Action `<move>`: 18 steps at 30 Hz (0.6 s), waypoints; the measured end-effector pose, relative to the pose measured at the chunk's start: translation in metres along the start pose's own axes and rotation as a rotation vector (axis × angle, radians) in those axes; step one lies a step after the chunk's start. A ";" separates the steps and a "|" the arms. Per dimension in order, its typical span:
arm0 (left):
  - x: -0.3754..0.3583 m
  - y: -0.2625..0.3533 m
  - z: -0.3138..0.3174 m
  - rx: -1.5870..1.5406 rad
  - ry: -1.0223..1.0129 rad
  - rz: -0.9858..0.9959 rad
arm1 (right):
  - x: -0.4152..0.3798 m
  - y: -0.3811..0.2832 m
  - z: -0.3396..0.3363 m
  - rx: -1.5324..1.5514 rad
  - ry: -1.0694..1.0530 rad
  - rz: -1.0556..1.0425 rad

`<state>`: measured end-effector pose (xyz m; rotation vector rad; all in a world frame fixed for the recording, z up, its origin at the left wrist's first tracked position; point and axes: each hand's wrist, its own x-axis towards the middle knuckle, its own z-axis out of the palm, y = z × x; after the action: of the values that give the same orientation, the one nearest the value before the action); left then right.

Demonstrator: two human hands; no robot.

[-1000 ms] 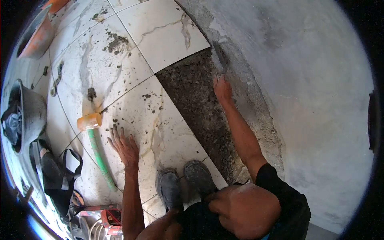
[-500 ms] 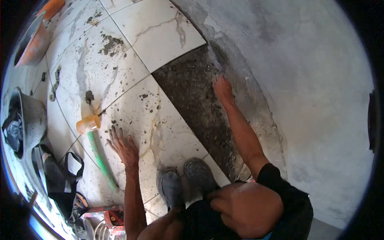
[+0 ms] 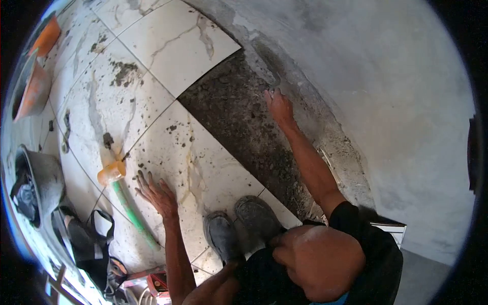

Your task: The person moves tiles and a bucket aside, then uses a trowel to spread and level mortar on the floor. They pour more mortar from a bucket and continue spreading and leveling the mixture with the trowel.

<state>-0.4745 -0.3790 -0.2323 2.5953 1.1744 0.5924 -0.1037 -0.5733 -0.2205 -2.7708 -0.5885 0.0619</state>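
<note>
My left hand (image 3: 156,195) rests flat on a dirty white marble-pattern tile (image 3: 213,173), fingers spread and holding nothing. Just left of it lies a mallet (image 3: 133,216) with an orange-yellow head and green handle. My right hand (image 3: 280,108) is closed over the strip of bare dark mortar bed (image 3: 229,101) by the wall. From its fist a trowel (image 3: 275,80) sticks out, its curved grey neck and narrow blade pointing away along the wall base; the handle is hidden in my fingers.
Orange-stained bowls (image 3: 35,91) and a grey bucket (image 3: 46,175) with a dark bag stand on the left. A black strapped bag (image 3: 84,239) and a red box (image 3: 157,283) lie at lower left. The grey wall (image 3: 396,127) bounds the right side; my boots (image 3: 256,216) stand on the tile.
My view has shifted, so the tiles and buckets appear lower and the trowel shows more clearly. My right hand is slightly nearer me along the strip; my left hand stays on the tile.
</note>
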 end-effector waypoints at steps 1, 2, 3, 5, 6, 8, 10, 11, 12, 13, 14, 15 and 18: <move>0.003 0.002 0.002 0.013 0.003 -0.006 | -0.002 -0.016 -0.019 0.000 0.009 0.014; 0.001 0.001 0.003 0.008 -0.010 0.014 | -0.011 -0.029 -0.038 0.031 0.074 -0.096; 0.000 0.000 0.006 0.019 0.017 0.018 | -0.018 -0.031 -0.048 0.059 0.148 -0.204; 0.000 -0.003 0.010 0.050 0.075 0.054 | -0.033 -0.014 -0.045 0.128 0.211 -0.246; 0.001 -0.002 0.013 0.040 0.072 0.078 | -0.039 -0.002 -0.039 0.203 0.253 -0.322; -0.001 -0.006 0.010 0.059 0.057 0.037 | -0.044 0.051 -0.001 0.118 0.069 -0.126; 0.003 -0.002 0.009 0.096 0.040 0.045 | -0.034 0.066 0.009 0.045 -0.108 0.036; 0.001 0.001 0.008 0.089 0.050 0.043 | -0.038 0.065 0.007 0.002 -0.104 0.064; 0.000 0.000 0.006 0.084 0.058 0.050 | -0.045 0.057 0.000 -0.036 -0.099 0.100; -0.001 -0.002 0.009 0.112 0.050 0.038 | -0.049 0.049 -0.010 -0.032 -0.095 0.104; -0.003 -0.002 0.009 0.114 0.045 0.043 | -0.063 0.031 -0.031 -0.036 0.054 -0.091; -0.003 -0.002 0.009 0.097 0.054 0.043 | -0.070 0.023 -0.041 -0.039 0.204 -0.288; -0.001 -0.003 0.011 0.089 0.060 0.049 | -0.075 0.086 -0.007 0.026 0.000 -0.129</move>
<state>-0.4720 -0.3781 -0.2436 2.7050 1.1840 0.6463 -0.1376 -0.6801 -0.2419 -2.7011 -0.7592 0.0414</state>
